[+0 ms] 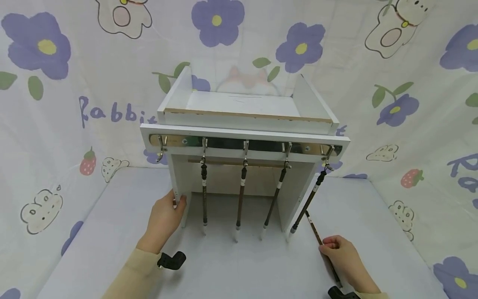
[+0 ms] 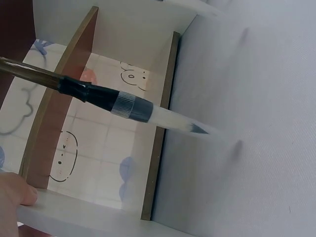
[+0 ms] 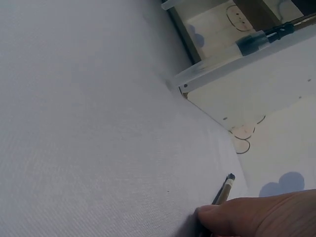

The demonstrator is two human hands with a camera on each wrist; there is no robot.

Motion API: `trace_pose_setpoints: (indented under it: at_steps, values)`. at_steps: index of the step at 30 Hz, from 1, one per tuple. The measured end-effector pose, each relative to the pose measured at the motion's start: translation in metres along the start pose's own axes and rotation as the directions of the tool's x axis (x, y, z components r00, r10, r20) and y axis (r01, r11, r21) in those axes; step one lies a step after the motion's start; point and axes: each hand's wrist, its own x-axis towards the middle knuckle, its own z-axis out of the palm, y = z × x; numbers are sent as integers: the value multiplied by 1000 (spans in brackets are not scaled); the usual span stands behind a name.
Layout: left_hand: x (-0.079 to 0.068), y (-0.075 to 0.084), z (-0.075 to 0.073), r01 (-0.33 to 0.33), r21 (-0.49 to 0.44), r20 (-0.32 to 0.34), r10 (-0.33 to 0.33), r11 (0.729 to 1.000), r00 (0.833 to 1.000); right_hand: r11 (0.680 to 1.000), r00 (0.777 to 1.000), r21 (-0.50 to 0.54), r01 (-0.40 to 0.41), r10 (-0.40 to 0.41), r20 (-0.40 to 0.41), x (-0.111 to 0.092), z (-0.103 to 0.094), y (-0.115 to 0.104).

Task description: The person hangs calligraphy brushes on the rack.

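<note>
A small white wooden rack (image 1: 304, 178) stands in the middle of the table, seen in the head view. My left hand (image 1: 164, 218) grips the edge of its left side panel; in the left wrist view, a thumb (image 2: 22, 190) shows at that panel. With thumb and fingers, my right hand (image 1: 345, 257) pinches a dark writing brush (image 1: 314, 229) slanting across the tabletop right of the rack. The brush's looped end points toward the rack; the right wrist view shows only this end (image 3: 227, 187) past the thumb. Several similar brushes (image 1: 241, 199) hang tips down from the rack's hooks.
A metal hook strip (image 1: 228, 143) runs along the rack's front, its leftmost hook (image 1: 162, 148) bare. Above it sits a shallow open tray (image 1: 246, 121). The white tabletop (image 1: 224, 270) meets patterned cloth walls (image 1: 48, 137) at the back and sides.
</note>
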Motion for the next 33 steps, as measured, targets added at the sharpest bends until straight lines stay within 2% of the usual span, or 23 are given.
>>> trace_pose_setpoints:
  at_steps: [8, 16, 20, 25, 28, 33]
  values:
    - [0, 0, -1, 1, -3, -9, -1, 1000, 1000, 999, 1000, -40, 16, -15, 12, 0, -6, -3]
    - [0, 0, -1, -1, -13, -2, 1, 1000, 1000, 999, 1000, -36, 20, -19, 23, 0, -10, -1]
    - [1, -1, 0, -8, -19, -4, 7, 1000, 1000, 1000, 1000, -10, 1, -1, 21, 0, -17, 2]
    - [1, -2, 2, 5, -18, 8, -4, 1000, 1000, 997, 1000, 79, -22, 24, -15, -5, -31, 0]
    - [1, -1, 2, 15, -12, 5, -15, 1000, 1000, 992, 999, 123, 5, 1, -52, -10, -39, -7]
    - [1, 0, 0, 17, -9, -2, -17, 1000, 1000, 988, 995, 135, 74, -63, -83, -17, -48, -19]
